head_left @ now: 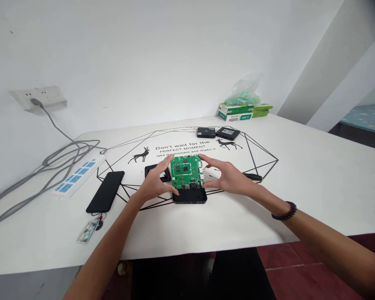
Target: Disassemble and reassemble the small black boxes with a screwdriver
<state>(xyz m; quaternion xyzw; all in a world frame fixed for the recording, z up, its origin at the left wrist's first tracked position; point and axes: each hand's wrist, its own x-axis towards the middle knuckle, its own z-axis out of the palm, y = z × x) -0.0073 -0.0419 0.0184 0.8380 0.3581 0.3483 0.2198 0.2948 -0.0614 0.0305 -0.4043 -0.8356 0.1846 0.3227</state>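
Observation:
A green circuit board [186, 171] is held by its side edges between my two hands, tilted up over a black plastic case [190, 196] on the table. My left hand [156, 181] grips the board's left side, fingers at the upper corner and thumb near the case's rim. On the right side, by the metal ports, my right hand [226, 177] pinches the board between thumb and fingers. Behind my left hand lies another black case part [165, 176], partly hidden. A screwdriver [253, 178] with a black and yellow handle lies beyond my right hand, its shaft mostly covered.
A black phone [106, 191] with a charm lies left, beside a white power strip [79, 177] and its grey cable [54, 166]. Two black boxes [206, 132] sit farther back. Green-and-white cartons [236, 111] under a plastic bag [244, 91] stand against the wall.

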